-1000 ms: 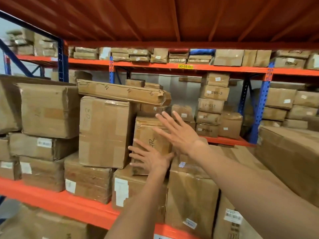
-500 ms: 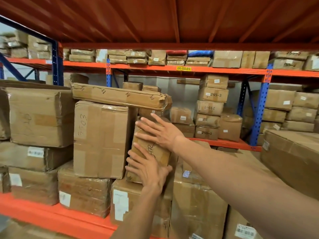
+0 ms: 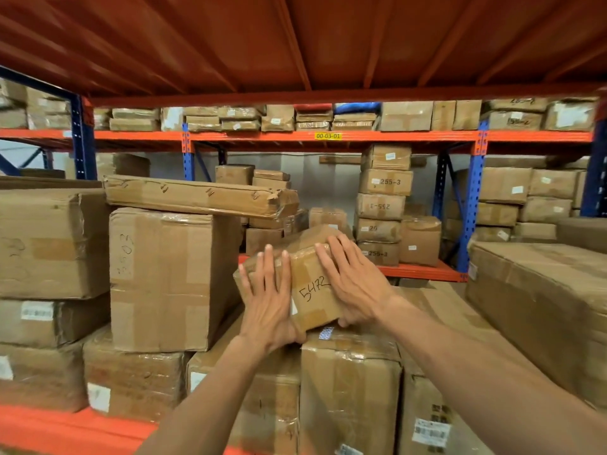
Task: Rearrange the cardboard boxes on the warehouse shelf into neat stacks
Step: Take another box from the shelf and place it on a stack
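Observation:
A small taped cardboard box marked 5472 is tilted back, its lower edge resting on a taller taped box. My left hand lies flat on its left face with the thumb under the bottom edge. My right hand grips its right side, fingers spread over the top corner. To the left stands a big box marked 3503, with a long flat dented box lying across its top.
The orange front beam of the shelf runs along the bottom left. Large boxes fill the left side and the right side. A stack labelled 255-3 stands on the rack behind. The orange shelf deck is close overhead.
The 5472 box stood upright against the big box; both hands closed on it and tipped and pulled it out to the right. The camera moved closer.

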`<state>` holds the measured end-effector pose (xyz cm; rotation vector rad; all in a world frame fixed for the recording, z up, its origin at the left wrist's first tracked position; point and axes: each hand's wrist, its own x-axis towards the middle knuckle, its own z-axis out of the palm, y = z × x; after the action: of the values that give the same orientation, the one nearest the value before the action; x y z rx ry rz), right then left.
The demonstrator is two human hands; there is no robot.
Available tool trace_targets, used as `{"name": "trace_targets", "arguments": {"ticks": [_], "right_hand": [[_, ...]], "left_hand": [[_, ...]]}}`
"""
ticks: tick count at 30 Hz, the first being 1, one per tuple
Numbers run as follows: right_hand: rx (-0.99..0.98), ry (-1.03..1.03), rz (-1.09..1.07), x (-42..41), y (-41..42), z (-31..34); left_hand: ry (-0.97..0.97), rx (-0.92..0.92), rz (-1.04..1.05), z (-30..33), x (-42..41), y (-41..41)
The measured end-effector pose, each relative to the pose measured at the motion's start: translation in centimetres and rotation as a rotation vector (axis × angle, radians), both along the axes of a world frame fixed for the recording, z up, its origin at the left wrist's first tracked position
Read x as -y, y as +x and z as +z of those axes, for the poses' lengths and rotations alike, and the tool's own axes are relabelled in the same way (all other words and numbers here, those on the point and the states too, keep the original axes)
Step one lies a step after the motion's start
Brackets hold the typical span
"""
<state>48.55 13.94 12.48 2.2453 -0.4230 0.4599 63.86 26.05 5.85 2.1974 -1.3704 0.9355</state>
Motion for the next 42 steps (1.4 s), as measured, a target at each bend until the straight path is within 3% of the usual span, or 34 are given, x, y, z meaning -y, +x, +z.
{"name": "trace_targets", "arguments": {"ticks": [5, 10, 15, 23, 36, 42], "right_hand": [[0.025, 0.056, -0.011, 0.4, -3.3, 1.3], [0.089, 0.059, -0.045, 1.8, -9.2, 2.0], [0.14, 0.076, -0.121, 3.2, -17.0, 2.7], [0.326, 0.226, -0.27, 5.2, -29.7, -4.6], [0.316, 0.212, -0.073, 6.2, -30.1, -6.1], [0.212, 0.171, -0.009, 7.2, -29.8, -5.8]], "left_hand": [[0.126, -0.003, 0.087, 2.9, 0.3, -4.1], [0.08, 0.156, -0.06, 4.5, 1.5, -8.4], [0.088, 0.194, -0.174, 6.0, 4.2, -15.0], [0.209, 0.414, -0.329, 3.2, 9.0, -25.4], [0.223, 0.386, -0.214, 1.9, 7.4, -25.7], [0.212, 0.386, -0.25, 2.0, 7.9, -24.8]]}}
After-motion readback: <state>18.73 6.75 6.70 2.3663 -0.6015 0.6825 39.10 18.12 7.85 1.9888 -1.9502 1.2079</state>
